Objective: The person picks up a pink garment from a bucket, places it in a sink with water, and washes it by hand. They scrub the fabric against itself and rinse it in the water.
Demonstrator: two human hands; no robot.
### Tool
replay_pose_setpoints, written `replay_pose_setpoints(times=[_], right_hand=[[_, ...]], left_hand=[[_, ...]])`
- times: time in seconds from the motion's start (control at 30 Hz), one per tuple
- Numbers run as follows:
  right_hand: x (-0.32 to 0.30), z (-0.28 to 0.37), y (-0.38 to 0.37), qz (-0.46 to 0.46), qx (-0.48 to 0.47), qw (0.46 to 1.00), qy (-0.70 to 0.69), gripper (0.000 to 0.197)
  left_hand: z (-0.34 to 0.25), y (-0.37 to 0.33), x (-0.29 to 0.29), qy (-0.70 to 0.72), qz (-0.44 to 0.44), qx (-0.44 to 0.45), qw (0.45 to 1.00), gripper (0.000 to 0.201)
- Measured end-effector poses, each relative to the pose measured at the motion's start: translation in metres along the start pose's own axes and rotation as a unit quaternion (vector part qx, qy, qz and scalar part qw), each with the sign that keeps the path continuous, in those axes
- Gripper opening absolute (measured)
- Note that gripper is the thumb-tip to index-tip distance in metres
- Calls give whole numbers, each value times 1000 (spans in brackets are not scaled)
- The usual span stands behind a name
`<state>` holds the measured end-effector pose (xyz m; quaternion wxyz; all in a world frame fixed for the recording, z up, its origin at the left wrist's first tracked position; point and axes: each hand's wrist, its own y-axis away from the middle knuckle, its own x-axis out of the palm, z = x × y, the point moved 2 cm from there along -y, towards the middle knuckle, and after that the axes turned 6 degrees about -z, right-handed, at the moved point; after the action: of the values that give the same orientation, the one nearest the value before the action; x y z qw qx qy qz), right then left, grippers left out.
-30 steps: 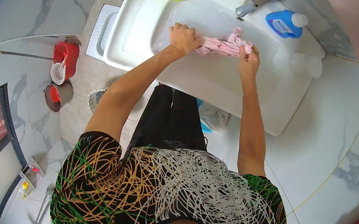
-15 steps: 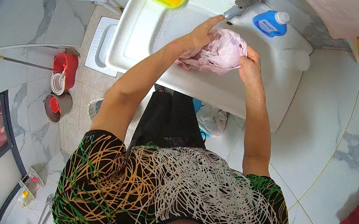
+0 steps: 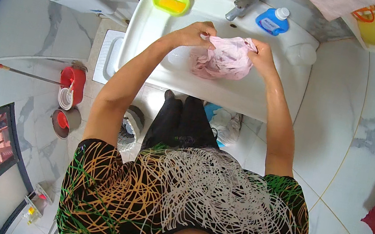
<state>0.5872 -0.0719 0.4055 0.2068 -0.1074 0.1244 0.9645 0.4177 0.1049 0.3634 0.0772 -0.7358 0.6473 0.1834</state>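
Observation:
A wet, pale pink cloth, perhaps a garment, hangs bunched over the basin of the white sink. Its left upper edge is pinched between the thumb and fingers of my left hand. On the other side, my right hand grips the right upper corner. Between the two hands the cloth sags in folds, with its lower part down in the basin. Just beyond it is the grey metal faucet, which neither hand touches.
On the sink's far rim stand a yellow-green soap dish with an orange bar, a blue bottle with a white cap, and a whitish translucent cup. A wastebasket and a red mop bucket are on the floor at left.
My left hand has come away from beside the faucet and now pinches the cloth's edge. The cloth is opened wider between my hands. The whole view has shifted slightly.

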Motion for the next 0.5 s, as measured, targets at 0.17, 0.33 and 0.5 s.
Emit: replay_pose_setpoints(times=[0.17, 0.33, 0.5], right_hand=[[-23, -17, 2, -179, -134, 914, 339, 22], [-31, -53, 0, -230, -109, 896, 365, 13], [-26, -82, -1, -293, -73, 926, 227, 9]], left_hand=[[-50, 11, -4, 234, -87, -23, 968, 15], [-27, 13, -3, 143, -21, -50, 988, 14], [-21, 18, 0, 8, -37, -23, 999, 15]])
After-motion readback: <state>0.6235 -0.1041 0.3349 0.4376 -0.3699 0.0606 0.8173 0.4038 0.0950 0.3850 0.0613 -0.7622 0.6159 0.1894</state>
